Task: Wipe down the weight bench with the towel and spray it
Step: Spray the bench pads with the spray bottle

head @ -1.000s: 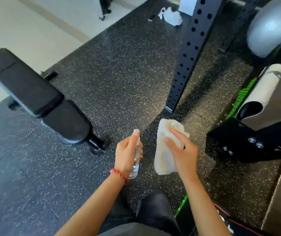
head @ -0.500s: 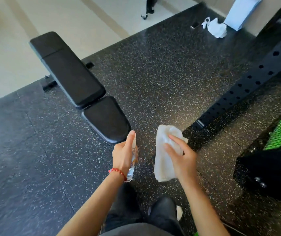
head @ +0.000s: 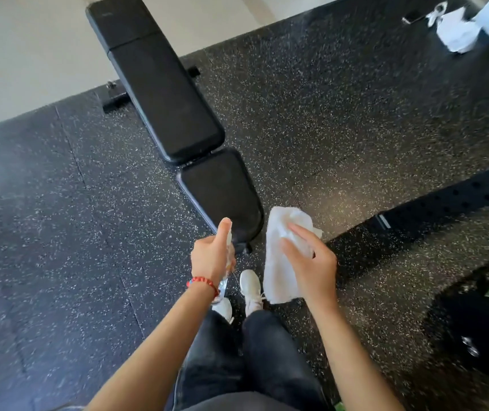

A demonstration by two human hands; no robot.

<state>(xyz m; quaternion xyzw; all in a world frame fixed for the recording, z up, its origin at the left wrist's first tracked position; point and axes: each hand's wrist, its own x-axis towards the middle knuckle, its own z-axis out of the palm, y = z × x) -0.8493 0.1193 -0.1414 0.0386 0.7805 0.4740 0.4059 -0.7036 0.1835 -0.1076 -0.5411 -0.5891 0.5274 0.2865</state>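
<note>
Closer now: weight bench (head: 172,114) runs from 11 o'clock to centre, seat end near both hands. Left hand (head: 212,256) fingers grasp spray bottle (head: 229,256); right hand (head: 311,262) fingers pinch towel (head: 281,256). Risk: nozzle unaimed, mist lands on floor (head: 341,129), shoes.

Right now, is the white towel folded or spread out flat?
Folded, loosely bunched. The towel hangs as a narrow, thick strip from the right hand, with creases at its top. It is not yet on the bench.
</note>
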